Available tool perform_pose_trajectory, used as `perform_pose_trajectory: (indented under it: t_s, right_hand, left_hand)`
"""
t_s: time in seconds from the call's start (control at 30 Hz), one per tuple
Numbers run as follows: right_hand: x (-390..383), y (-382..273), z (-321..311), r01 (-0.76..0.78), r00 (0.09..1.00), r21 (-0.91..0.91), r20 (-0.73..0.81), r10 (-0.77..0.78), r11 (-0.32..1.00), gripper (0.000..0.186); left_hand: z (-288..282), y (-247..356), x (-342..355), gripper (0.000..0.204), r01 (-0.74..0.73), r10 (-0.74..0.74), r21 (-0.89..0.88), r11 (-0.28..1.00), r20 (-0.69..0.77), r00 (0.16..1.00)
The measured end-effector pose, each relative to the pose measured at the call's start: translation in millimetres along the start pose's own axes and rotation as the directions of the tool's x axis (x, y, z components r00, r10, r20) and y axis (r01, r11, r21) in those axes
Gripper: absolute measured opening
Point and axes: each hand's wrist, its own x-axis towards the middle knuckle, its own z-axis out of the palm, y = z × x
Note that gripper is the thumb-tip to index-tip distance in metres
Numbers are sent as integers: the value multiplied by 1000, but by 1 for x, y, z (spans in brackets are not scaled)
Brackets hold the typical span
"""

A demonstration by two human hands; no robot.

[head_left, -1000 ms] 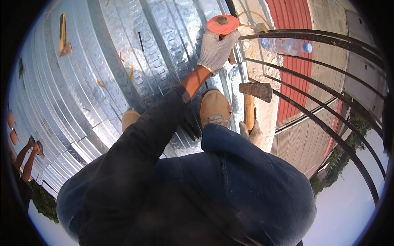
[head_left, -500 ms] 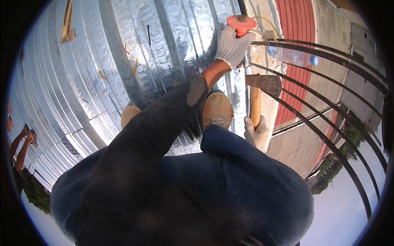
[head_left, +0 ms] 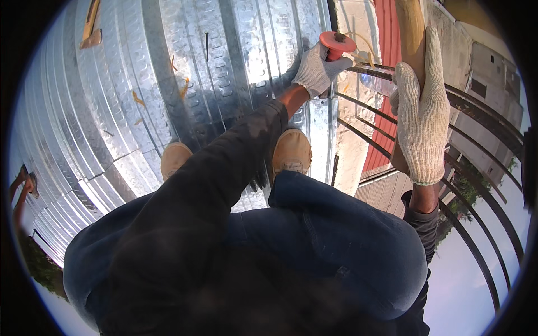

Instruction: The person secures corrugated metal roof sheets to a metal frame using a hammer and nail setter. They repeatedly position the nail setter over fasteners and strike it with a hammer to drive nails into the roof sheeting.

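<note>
My left hand [head_left: 320, 70], in a pale knitted glove, is closed round a chisel with a red mushroom-shaped guard [head_left: 338, 46]. Its dark steel head shows in the middle of the guard; its tip is hidden. The chisel stands at the edge of the ribbed metal decking [head_left: 252, 61], beside a pale concrete strip [head_left: 350, 162]. Raised at the right, my gloved right hand [head_left: 423, 120] grips a hammer by its wooden handle [head_left: 411, 33]. The handle runs up out of the picture, and the hammer's head is not visible.
Several dark rebar rods [head_left: 487, 112] curve out at the right, below my right hand. A clear plastic bottle [head_left: 380, 84] lies partly hidden among them. Another wooden-handled hammer [head_left: 91, 36] rests on the decking, as does a thin dark rod [head_left: 207, 47]. Another person's feet [head_left: 28, 183] show far left.
My right hand has lifted the hammer up from low beside the concrete strip, nearer the camera. My left hand and the chisel have shifted slightly.
</note>
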Motion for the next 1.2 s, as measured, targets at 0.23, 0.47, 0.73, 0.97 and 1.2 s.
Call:
perform_pose_trajectory:
  t_s: [0.23,0.47,0.73,0.97,1.2]
  right_hand:
    - [28,6,-7,6,934,-367,335,126,930,64]
    - [57,4,-9,106,962,-446,272,22,889,65]
    - [83,-48,-23,-180,946,-323,201,253,929,63]
    - [78,5,-17,185,895,-512,440,72,839,58]
    - [89,2,-6,165,872,-487,478,104,858,64]
  left_hand:
    - [-5,-8,2,65,62,-61,-34,998,15,998]
    - [-2,-6,2,59,9,-7,-87,996,28,1000]
    - [-11,-5,-5,56,116,-111,-43,992,89,990]
    - [12,-14,-2,46,63,-67,-58,996,-69,995]
    - [6,-18,2,57,100,-100,48,994,-7,995]
